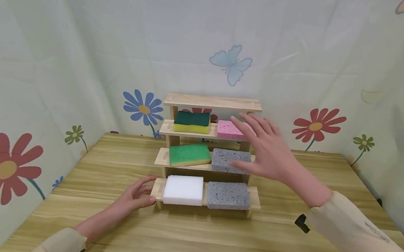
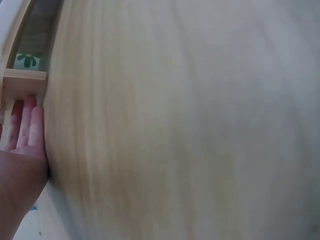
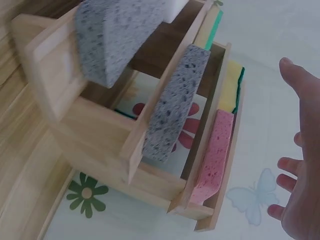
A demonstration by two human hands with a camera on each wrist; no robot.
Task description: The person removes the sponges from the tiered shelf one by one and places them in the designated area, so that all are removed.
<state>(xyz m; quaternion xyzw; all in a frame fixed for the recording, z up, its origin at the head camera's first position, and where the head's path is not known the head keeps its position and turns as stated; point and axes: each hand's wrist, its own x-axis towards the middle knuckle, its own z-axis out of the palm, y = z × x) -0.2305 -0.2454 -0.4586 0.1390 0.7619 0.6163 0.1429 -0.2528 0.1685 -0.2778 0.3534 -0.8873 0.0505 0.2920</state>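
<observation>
A tiered wooden rack [image 1: 213, 101] stands on the table with sponges on its steps. My left hand [image 1: 136, 196] holds the left end of the lowest step, thumb at the front corner and fingers toward the back. In the left wrist view its fingers [image 2: 36, 125] reach under the step. My right hand [image 1: 268, 147] hovers with spread fingers in front of the rack's right side, holding nothing. It overlaps a pink sponge [image 1: 228, 129] and the upper grey sponge [image 1: 228, 159] in the head view; the right wrist view shows it apart from the pink sponge [image 3: 215, 155].
On the left stand a dark green and yellow sponge [image 1: 192, 122], a tilted green sponge [image 1: 189, 155] and a white sponge [image 1: 183, 190]. Another grey sponge [image 1: 228, 195] lies on the lowest step. A flowered cloth [image 1: 150, 58] hangs behind the wood-grain table [image 1: 121, 159].
</observation>
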